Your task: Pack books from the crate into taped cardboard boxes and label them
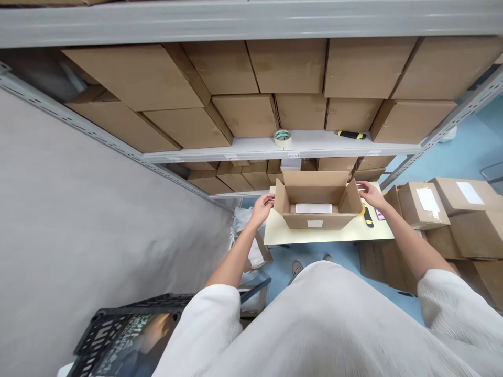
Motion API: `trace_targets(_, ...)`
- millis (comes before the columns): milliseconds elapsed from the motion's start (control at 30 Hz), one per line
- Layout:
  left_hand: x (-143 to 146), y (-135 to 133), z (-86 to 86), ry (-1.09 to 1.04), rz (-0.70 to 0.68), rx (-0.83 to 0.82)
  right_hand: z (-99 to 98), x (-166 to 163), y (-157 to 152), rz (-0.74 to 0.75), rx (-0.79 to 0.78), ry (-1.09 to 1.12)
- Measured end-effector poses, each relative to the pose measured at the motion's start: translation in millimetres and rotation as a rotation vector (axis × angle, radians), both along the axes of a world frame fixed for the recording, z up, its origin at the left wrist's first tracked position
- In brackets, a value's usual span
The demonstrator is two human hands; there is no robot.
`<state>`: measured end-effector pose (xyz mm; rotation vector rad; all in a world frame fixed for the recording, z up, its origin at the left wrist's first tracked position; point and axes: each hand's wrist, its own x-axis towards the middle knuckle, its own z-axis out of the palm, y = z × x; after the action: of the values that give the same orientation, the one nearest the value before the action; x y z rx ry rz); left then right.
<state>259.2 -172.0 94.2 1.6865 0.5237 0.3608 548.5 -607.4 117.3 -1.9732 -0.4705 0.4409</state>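
Note:
An open cardboard box (pixel 314 222) rests on a pale yellow table, its flaps raised and a white label on its near side. Inside it lies a white sheet or flat packet (pixel 313 208). My left hand (pixel 262 208) is at the box's left flap, fingers curled against its outer edge. At the right flap, my right hand (pixel 370 194) has its fingers and thumb on the edge. A yellow-and-black box cutter (pixel 368 216) lies just right of the box. Beside it, a phone-like object (pixel 379 214) is partly covered by my right forearm.
Shelves (pixel 251 156) full of cardboard boxes rise behind the table (pixel 330 236). A tape roll (pixel 282 138) and another box cutter (pixel 351 135) sit on one shelf. Stacked cartons (pixel 422 206) stand at right, a black crate (pixel 129 335) at lower left. A grey wall borders the left.

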Motion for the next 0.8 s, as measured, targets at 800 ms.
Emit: trace_targets(800,-2,-32,4.6,0.193,-0.233,0.118,-16.8,-3,38,0.136,-0.015,-0.041)
